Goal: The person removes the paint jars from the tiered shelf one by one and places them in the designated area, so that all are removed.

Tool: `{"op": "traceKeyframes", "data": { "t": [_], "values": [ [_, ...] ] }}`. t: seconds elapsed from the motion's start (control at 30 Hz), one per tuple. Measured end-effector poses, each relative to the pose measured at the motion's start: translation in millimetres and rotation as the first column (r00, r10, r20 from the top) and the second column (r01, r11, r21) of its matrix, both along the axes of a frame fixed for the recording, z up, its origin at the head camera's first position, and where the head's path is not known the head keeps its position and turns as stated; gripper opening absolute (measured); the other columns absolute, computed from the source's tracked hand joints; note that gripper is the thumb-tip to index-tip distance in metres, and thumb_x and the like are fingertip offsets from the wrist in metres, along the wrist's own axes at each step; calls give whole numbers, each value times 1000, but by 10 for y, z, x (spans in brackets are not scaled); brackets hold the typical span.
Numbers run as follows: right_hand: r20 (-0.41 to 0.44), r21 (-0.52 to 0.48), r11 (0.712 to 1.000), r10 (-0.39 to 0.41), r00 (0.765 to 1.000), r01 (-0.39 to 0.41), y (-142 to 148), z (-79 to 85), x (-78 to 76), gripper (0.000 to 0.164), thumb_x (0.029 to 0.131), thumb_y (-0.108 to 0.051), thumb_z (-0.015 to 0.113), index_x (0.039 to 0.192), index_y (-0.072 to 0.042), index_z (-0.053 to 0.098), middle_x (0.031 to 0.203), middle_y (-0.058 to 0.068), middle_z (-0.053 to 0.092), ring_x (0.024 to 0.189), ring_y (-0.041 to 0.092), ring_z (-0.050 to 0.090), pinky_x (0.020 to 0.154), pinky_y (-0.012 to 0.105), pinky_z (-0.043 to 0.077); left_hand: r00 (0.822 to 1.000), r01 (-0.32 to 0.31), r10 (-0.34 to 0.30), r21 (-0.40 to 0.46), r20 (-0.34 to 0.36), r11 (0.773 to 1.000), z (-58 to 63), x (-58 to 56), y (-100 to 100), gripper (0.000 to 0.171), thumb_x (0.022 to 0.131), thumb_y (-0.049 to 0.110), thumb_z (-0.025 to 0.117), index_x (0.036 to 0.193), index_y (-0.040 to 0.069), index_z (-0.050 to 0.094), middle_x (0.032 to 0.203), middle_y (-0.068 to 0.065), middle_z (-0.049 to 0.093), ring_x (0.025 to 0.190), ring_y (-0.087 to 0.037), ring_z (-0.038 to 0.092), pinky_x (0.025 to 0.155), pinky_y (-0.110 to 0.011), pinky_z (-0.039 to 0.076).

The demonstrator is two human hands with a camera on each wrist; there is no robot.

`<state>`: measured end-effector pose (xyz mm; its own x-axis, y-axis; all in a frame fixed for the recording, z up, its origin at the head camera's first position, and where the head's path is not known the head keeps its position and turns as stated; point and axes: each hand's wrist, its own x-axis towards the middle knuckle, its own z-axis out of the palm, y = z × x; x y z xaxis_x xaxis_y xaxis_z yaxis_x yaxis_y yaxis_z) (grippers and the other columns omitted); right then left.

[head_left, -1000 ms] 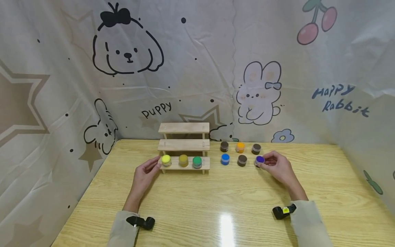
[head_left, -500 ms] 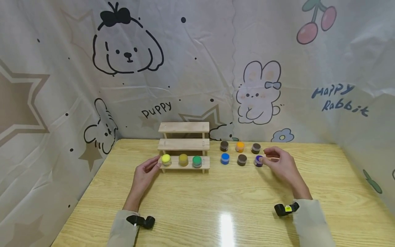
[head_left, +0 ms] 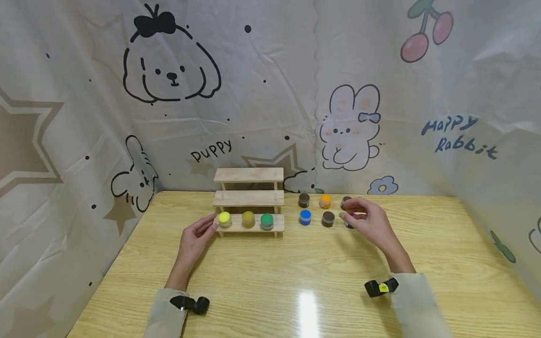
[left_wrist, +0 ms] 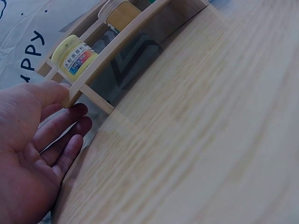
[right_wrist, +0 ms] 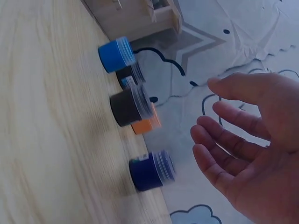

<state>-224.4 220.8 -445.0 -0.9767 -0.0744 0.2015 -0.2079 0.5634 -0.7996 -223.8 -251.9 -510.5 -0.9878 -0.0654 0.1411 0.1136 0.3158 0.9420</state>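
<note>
A wooden three-step shelf [head_left: 248, 199] stands at the back of the table. Its lowest step carries a yellow jar [head_left: 224, 219], an olive jar [head_left: 248, 219] and a green jar [head_left: 266, 220]. My left hand [head_left: 211, 224] lies open on the table, its thumb [left_wrist: 56, 93] against the left end of the lowest step [left_wrist: 93, 74], beside the yellow jar [left_wrist: 74, 55]. My right hand [head_left: 354, 211] hovers open, fingers spread, just above a purple jar [right_wrist: 149, 171], which holds nothing and is mostly hidden in the head view.
Right of the shelf stand a blue jar [head_left: 305, 217], a brown jar [head_left: 328, 218], a dark jar [head_left: 304, 200], an orange jar [head_left: 325, 201] and one more brown jar [head_left: 345, 200]. Cartoon-printed cloth walls [head_left: 270, 94] close in the wooden table [head_left: 296, 263] on three sides.
My right hand has let go of the purple jar, opened and lifted a little back over it. The left hand stays at the shelf's end.
</note>
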Motion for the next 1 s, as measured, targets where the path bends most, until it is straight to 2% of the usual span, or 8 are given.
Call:
{"op": "traceKeyframes", "data": {
  "t": [0.13,0.37,0.6,0.77,1.0],
  "values": [
    [-25,-26,999,22,999,-22,-117,-18,11,33,96,-15,75,122,3,66,119,19,68,108,33,66,93,49,56,1000,-2,2,5,-6,1000,-6,-10,-3,41,102,22,68,138,3,64,137,-16,64,112,1,62,90,-11,48],
    [-71,-91,989,109,992,-115,-413,-49,23,30,93,-11,77,120,-3,67,116,17,69,103,28,68,92,46,57,1000,6,-6,11,-12,1000,-4,-19,-36,40,102,22,68,138,4,65,136,-15,65,111,2,62,90,-12,49],
    [-77,-130,978,152,985,-161,-620,-112,39,33,94,-14,77,122,-1,66,117,18,69,101,28,68,91,50,57,1000,-7,7,15,-19,1000,-7,-11,1,39,102,20,68,137,2,65,136,-17,65,115,-7,63,90,-10,48],
    [-48,-172,967,183,982,-189,-752,-134,63,35,94,-17,77,124,-3,66,119,16,69,108,28,67,95,52,55,1000,-8,8,3,-6,1000,-27,-16,24,40,102,21,69,137,4,65,135,-14,66,112,-2,63,90,-11,48],
    [-70,-180,949,251,966,-260,-1029,-95,18,34,93,-17,79,124,-8,67,118,16,70,108,31,67,96,55,54,1000,-15,15,-21,-5,1000,-32,-23,-17,40,102,24,68,138,7,65,136,-11,66,113,0,62,91,-11,48]
  ]
}}
